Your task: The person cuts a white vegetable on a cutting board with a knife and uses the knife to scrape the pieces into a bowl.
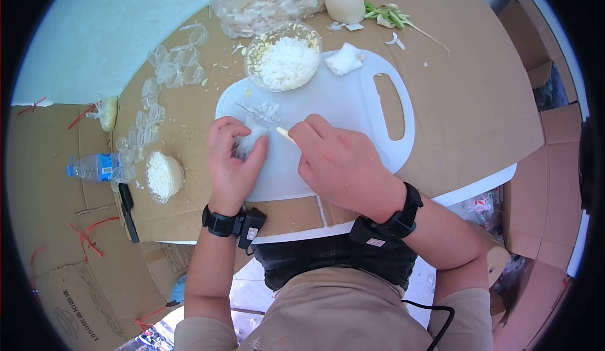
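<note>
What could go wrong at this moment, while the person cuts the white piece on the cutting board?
1. The left hand holds the white piece very near the pale blade tip in the right hand; a slip might nick the fingers.
2. The cutting board lies on cardboard, so it may slide under pressure.
3. The full glass bowl overlaps the board's far edge; a push may spill it.

A cardboard-covered table [466, 99] carries a white cutting board [353, 105], glass bowl [283, 58] and small cups [170, 67].
</note>
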Motion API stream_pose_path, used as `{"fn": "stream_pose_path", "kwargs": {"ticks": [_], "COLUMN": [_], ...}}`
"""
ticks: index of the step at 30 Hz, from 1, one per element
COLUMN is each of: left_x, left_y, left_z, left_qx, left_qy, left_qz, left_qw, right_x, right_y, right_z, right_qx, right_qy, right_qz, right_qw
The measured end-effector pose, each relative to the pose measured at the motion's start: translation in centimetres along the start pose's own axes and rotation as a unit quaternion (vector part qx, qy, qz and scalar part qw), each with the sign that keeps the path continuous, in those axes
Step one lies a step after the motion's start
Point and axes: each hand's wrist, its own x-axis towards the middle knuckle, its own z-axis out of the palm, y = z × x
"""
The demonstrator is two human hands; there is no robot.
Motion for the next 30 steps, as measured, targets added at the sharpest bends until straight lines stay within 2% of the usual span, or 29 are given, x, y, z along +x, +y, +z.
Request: {"fn": "stream_pose_path", "kwargs": {"ticks": [2, 8, 10, 20, 22, 30], "left_x": [0.03, 0.21, 0.39, 0.50, 0.52, 0.77], "left_y": [0.28, 0.05, 0.04, -0.16, -0.11, 0.21], "left_z": [-0.10, -0.30, -0.07, 0.20, 0.16, -0.04], "left_qx": [0.009, 0.017, 0.032, 0.018, 0.024, 0.037], "left_qy": [0.015, -0.023, 0.008, 0.003, -0.002, -0.022], "left_qz": [0.009, 0.001, 0.034, 0.015, 0.006, 0.007], "left_qw": [1.000, 1.000, 0.999, 1.000, 1.000, 0.999], "right_x": [-0.03, -0.01, 0.01, -0.16, -0.21, -0.36], "right_y": [0.08, 0.00, -0.01, -0.36, -0.51, -0.76], "right_z": [-0.08, 0.02, -0.06, -0.43, -0.55, -0.82], "right_qx": [-0.001, -0.002, -0.002, 0.010, -0.023, -0.034], "right_qy": [0.003, 0.008, 0.003, -0.006, -0.011, -0.025], "right_qz": [-0.002, -0.002, -0.002, 0.005, -0.028, -0.035], "right_qw": [1.000, 1.000, 1.000, 1.000, 0.999, 0.998]}}
